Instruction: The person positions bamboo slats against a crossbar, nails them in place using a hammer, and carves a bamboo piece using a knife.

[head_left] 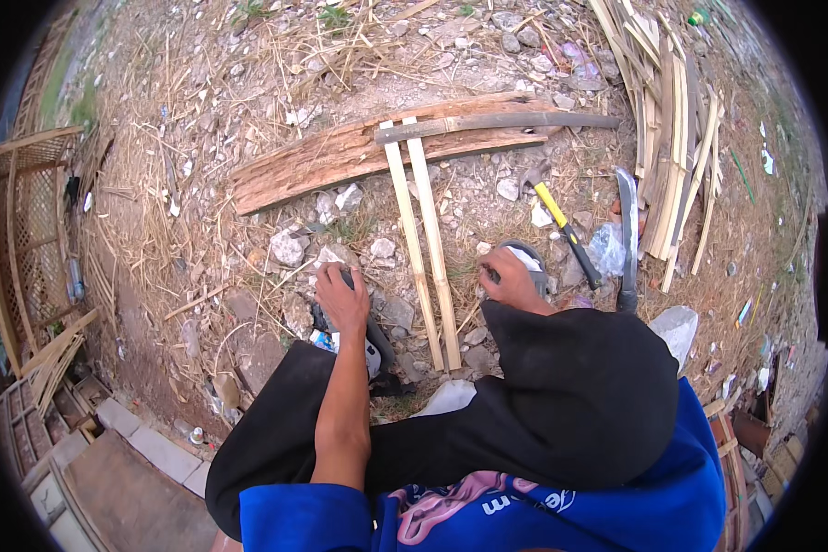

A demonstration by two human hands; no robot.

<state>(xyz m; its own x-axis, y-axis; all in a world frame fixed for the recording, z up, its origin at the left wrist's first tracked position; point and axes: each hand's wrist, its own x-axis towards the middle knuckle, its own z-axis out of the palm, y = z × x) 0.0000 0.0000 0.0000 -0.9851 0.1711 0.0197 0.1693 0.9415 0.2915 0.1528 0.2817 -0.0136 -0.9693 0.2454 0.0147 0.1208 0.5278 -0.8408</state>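
The person squats; left hand (343,299) rests fingers-down on a shoe (370,345), right hand (509,281) seemingly grasps the other shoe (524,259), two strips (423,244) propped between, hammer (561,225) right

Two hands are counted, a left hand (343,296) and a right hand (509,281). Two bamboo strips (423,248) are laid side by side across one wooden plank (377,147). Right of the plank, one hammer (561,225) and one machete (627,235) are seen. One bamboo lattice panel (28,230) is counted far left of the plank.
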